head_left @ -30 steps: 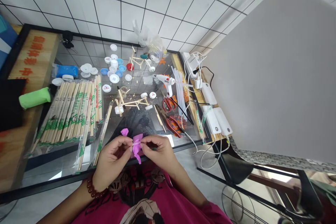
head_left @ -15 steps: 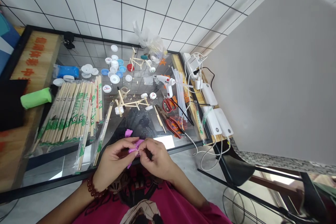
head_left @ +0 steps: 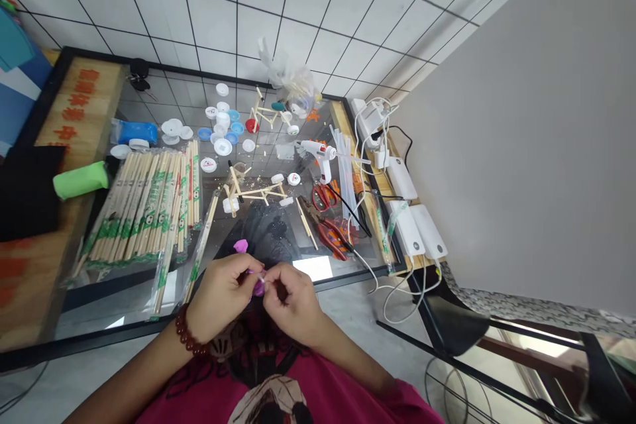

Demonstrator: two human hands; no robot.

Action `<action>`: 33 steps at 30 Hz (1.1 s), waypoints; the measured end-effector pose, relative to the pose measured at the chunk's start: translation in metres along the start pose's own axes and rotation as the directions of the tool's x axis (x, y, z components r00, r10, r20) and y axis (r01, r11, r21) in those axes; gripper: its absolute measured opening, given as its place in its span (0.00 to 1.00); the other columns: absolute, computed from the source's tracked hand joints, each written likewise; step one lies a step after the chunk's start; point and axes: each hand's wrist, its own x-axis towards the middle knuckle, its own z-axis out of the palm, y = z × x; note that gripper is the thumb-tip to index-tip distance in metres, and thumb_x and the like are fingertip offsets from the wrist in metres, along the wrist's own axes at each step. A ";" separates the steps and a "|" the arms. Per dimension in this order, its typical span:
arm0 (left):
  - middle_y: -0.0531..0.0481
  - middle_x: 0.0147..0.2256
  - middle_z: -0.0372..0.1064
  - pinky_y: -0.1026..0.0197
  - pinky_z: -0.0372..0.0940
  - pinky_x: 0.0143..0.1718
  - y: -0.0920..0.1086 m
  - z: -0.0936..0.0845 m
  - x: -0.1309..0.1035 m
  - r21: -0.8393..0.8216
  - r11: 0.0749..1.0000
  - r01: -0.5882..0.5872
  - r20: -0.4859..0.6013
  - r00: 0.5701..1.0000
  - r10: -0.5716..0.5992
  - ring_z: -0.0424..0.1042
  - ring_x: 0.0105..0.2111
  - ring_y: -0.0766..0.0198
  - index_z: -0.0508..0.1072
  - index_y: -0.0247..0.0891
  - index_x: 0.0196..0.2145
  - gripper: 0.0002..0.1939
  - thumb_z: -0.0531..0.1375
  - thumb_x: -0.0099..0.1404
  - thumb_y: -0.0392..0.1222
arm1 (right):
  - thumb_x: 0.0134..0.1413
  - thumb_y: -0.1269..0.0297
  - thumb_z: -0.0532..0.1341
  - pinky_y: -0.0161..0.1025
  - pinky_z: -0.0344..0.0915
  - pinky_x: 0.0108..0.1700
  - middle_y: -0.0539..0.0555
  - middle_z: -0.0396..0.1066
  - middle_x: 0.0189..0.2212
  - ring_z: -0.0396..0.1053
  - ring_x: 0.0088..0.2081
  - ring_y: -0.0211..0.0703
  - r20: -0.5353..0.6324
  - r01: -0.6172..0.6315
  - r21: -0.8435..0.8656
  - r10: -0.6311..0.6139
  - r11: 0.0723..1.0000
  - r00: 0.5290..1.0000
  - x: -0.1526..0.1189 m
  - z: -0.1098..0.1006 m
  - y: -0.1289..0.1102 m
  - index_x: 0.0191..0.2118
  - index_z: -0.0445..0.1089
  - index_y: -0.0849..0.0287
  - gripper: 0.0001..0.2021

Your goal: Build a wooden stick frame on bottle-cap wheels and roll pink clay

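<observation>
My left hand [head_left: 226,288] is closed in a pinch on a soft purple piece [head_left: 259,288] just past the table's front edge. Thumb and forefinger of my right hand [head_left: 293,298] pinch the same piece, and the fingertips of both hands nearly meet. A small whitish bit shows between them. Most of the purple piece is hidden by my fingers, so its exact kind cannot be made out. Just beyond my left hand a purple lump [head_left: 240,246] shows on the dark glass. Further off stands a small frame of wooden sticks [head_left: 256,195] with white bottle caps.
Wrapped chopsticks [head_left: 144,205] cover the left side, near blue [head_left: 136,132] and green packets [head_left: 81,179]. Bottle caps [head_left: 222,120] and a second stick frame [head_left: 268,118] lie further back. Right are a glue gun [head_left: 320,154], glue sticks [head_left: 344,169], red scissors [head_left: 324,197], pliers [head_left: 332,237] and cables.
Both hands have drawn the purple piece in tighter, and less of it shows between the fingers. My left hand has tilted and moved slightly right. The whole view has shifted a little.
</observation>
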 end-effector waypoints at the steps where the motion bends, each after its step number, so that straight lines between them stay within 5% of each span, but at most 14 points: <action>1: 0.51 0.28 0.82 0.65 0.72 0.31 0.000 -0.003 0.002 -0.055 0.997 0.054 0.052 0.997 -0.051 0.79 0.28 0.63 0.82 0.41 0.29 0.09 0.61 0.63 0.38 | 0.53 0.71 0.58 0.34 0.61 0.31 0.47 0.69 0.24 0.65 0.26 0.37 0.010 -0.091 0.049 0.091 0.995 0.996 0.001 0.000 0.001 0.30 0.66 0.54 0.04; 5: 0.43 0.35 0.84 0.58 0.77 0.36 0.001 -0.018 0.003 -0.363 0.867 0.341 0.307 0.923 -0.234 0.83 0.34 0.56 0.85 0.39 0.39 0.14 0.65 0.65 0.50 | 0.54 0.65 0.59 0.33 0.59 0.29 0.45 0.65 0.22 0.62 0.25 0.35 0.037 -0.321 0.211 0.320 0.923 0.947 0.008 -0.002 0.008 0.28 0.66 0.55 0.05; 8: 0.39 0.48 0.82 0.54 0.79 0.40 0.003 -0.023 -0.002 -0.426 0.810 0.402 0.380 0.893 -0.242 0.83 0.40 0.53 0.83 0.41 0.51 0.24 0.72 0.57 0.46 | 0.54 0.63 0.61 0.32 0.58 0.28 0.44 0.64 0.21 0.60 0.24 0.35 0.067 -0.365 0.291 0.362 0.885 0.930 0.010 -0.005 0.010 0.29 0.67 0.55 0.05; 12: 0.41 0.44 0.83 0.56 0.77 0.47 0.002 -0.015 -0.007 -0.392 0.877 0.277 0.199 0.957 -0.213 0.83 0.43 0.55 0.85 0.41 0.42 0.14 0.72 0.56 0.43 | 0.54 0.64 0.60 0.32 0.58 0.29 0.45 0.64 0.22 0.60 0.24 0.34 0.098 -0.339 0.284 0.325 0.897 0.941 0.010 -0.006 0.002 0.29 0.67 0.56 0.05; 17: 0.46 0.33 0.81 0.63 0.76 0.37 -0.002 -0.007 -0.004 -0.364 0.917 0.163 0.033 0.986 -0.162 0.81 0.33 0.61 0.82 0.40 0.26 0.01 0.69 0.53 0.36 | 0.51 0.72 0.58 0.33 0.61 0.32 0.45 0.67 0.24 0.62 0.25 0.34 0.099 -0.103 0.133 0.090 0.986 0.991 0.005 -0.005 -0.013 0.29 0.66 0.55 0.05; 21: 0.52 0.25 0.73 0.64 0.71 0.32 0.000 -0.002 -0.002 -0.146 0.989 -0.032 -0.081 0.996 0.020 0.73 0.26 0.66 0.76 0.41 0.21 0.09 0.61 0.54 0.31 | 0.49 0.75 0.56 0.32 0.61 0.32 0.45 0.67 0.25 0.63 0.26 0.34 0.134 -0.038 0.175 0.015 0.984 0.991 0.002 0.000 -0.017 0.29 0.64 0.54 0.07; 25: 0.54 0.24 0.68 0.56 0.72 0.48 0.004 0.002 0.002 0.036 0.995 -0.093 -0.086 0.992 0.096 0.69 0.26 0.66 0.71 0.41 0.20 0.11 0.56 0.54 0.28 | 0.50 0.73 0.58 0.32 0.60 0.32 0.45 0.66 0.24 0.62 0.26 0.34 0.130 -0.116 0.203 0.091 0.972 0.987 0.001 0.002 -0.016 0.28 0.63 0.55 0.06; 29: 0.54 0.27 0.69 0.61 0.72 0.38 0.003 -0.004 0.009 -0.122 0.989 0.086 0.058 0.995 -0.079 0.70 0.27 0.66 0.71 0.40 0.24 0.04 0.61 0.53 0.32 | 0.58 0.61 0.62 0.32 0.56 0.26 0.43 0.61 0.19 0.57 0.21 0.33 0.152 -0.332 0.396 0.296 0.856 0.943 0.002 0.001 -0.011 0.29 0.63 0.55 0.09; 33: 0.46 0.36 0.78 0.61 0.74 0.38 0.003 -0.017 0.009 -0.423 0.858 0.290 0.314 0.936 -0.162 0.78 0.35 0.61 0.79 0.38 0.35 0.09 0.69 0.56 0.43 | 0.59 0.48 0.65 0.31 0.53 0.22 0.39 0.57 0.14 0.53 0.16 0.31 0.208 -0.462 0.557 0.422 0.690 0.882 0.004 0.002 -0.003 0.30 0.63 0.55 0.17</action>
